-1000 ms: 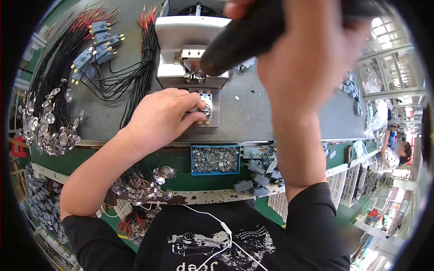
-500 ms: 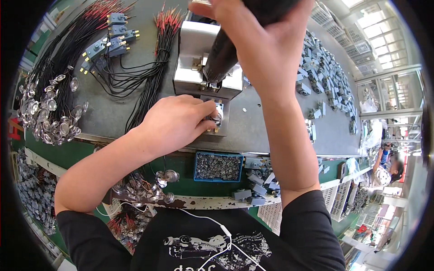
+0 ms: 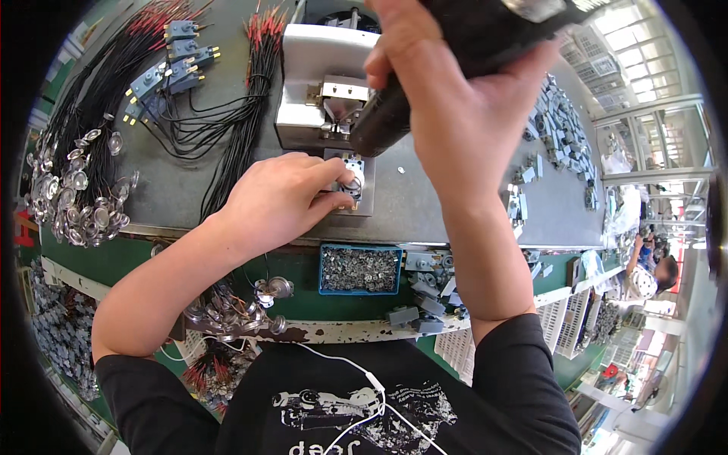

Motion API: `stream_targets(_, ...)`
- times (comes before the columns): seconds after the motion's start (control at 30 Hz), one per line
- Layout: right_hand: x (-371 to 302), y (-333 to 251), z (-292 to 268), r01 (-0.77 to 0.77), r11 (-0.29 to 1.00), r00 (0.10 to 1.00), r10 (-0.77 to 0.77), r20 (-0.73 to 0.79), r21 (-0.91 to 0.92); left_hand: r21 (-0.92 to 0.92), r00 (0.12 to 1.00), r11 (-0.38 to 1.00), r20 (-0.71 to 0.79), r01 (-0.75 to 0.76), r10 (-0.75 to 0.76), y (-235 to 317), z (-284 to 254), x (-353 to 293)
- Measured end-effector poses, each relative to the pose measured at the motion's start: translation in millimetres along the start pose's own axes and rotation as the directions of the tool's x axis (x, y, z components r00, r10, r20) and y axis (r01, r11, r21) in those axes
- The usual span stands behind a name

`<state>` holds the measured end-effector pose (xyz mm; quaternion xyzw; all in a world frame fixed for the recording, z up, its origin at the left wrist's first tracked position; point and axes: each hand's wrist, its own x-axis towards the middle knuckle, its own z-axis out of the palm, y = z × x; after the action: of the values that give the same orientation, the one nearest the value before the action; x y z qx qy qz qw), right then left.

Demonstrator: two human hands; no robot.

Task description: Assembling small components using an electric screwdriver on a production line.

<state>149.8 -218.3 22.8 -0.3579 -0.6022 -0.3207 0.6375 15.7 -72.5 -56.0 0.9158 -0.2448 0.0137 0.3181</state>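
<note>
My left hand (image 3: 277,189) is closed, thumb and fingers pinching a small switch-like part (image 3: 353,182) with a metal disc and brass terminals. This part sits on a metal plate at the front of a silver block fixture (image 3: 307,64); the fingers partly cover it. My right hand (image 3: 470,114) is wrapped round a thick black power screwdriver (image 3: 383,121), held slanting above the bench. Its narrow nose points down toward the fixture, just right of the metal jaws and above the part. The tool's far end passes out of the top of the picture.
Black wires with red ends (image 3: 262,68) and grey switch bodies (image 3: 182,49) lie to the left. Metal discs (image 3: 83,189) hang at the bench's left edge. A blue tray (image 3: 321,274) of small metal pieces stands in front. Grey parts (image 3: 561,136) are heaped at right.
My right hand and the screwdriver have swung right, away from the fixture's jaws, uncovering them. My left hand stays on the part. The whole view has shifted slightly.
</note>
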Motion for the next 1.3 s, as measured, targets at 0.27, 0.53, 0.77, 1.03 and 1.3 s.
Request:
stream_targets(0.27,-6.0,3.5,-2.7,-0.025,0.999,0.997,0.023,0.076,0.031,0.003,1.000,1.000,-0.004,0.005,-0.005,-2.7,0.8,-4.8)
stream_targets(0.53,-2.3,-61.5,43.2,-0.820,0.572,0.538,0.773,-0.336,0.004,-0.006,1.000,1.000,-0.002,0.022,-0.022,-4.0,1.2,-5.7)
stream_targets(0.77,-14.5,-17.7,12.1,-0.062,0.996,0.987,0.071,0.143,-0.065,-0.056,0.996,0.996,0.040,0.076,-0.074,2.5,-1.4,0.3)
stream_targets(1.03,-22.2,4.5,-9.9,0.019,0.999,0.973,-0.009,0.231,-0.041,-0.079,0.998,0.995,0.031,0.059,-0.057,2.7,5.4,0.0)
stream_targets(1.3,-2.5,-69.0,37.8,-0.885,0.464,0.447,0.872,-0.199,0.046,-0.224,0.989,0.963,0.054,0.149,-0.140,0.1,6.9,-4.9)
